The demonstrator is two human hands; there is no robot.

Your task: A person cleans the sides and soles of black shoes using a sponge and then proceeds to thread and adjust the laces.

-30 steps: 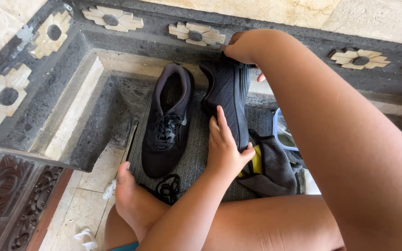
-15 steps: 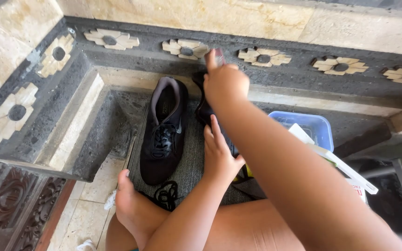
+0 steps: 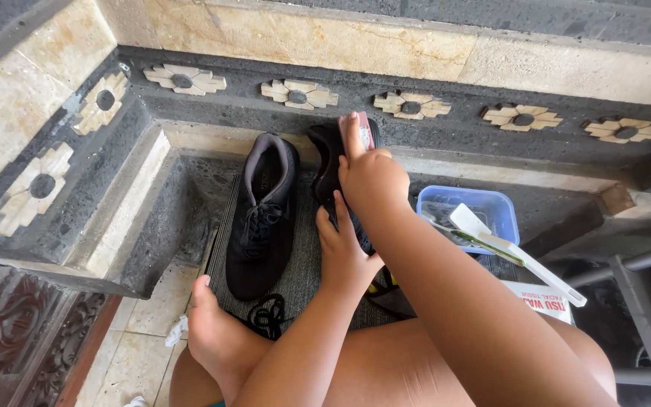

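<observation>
Setting: stone ledge (image 3: 190, 218) of rough dark grey block, trimmed in cream stone, with carved flower inlays (image 3: 299, 93) along the back wall; beige tile floor below.
Bare foot (image 3: 216, 335): nearest the camera, toes at the front edge of the mat.
Mat (image 3: 307, 275): grey, ribbed weave, lying flat in the recess.
Loose lace (image 3: 269, 315): black, coiled on the mat's near edge.
Left hand (image 3: 344, 252): fingers straight and together, palm pressed flat against the side of the right-hand shoe.
Left-hand shoe (image 3: 265, 215): black lace-up trainer, matte fabric, standing on the mat, opening upward.
Right-hand shoe (image 3: 333, 169): black, mostly hidden by both hands, just beside the other shoe.
Right hand (image 3: 371, 177): curled around a small pinkish block (image 3: 359, 132), held against the shoe's top.
Tub (image 3: 469, 215): clear blue plastic, rectangular, right of the shoes.
Brush (image 3: 518, 256): white plastic handle, lying across the tub.
</observation>
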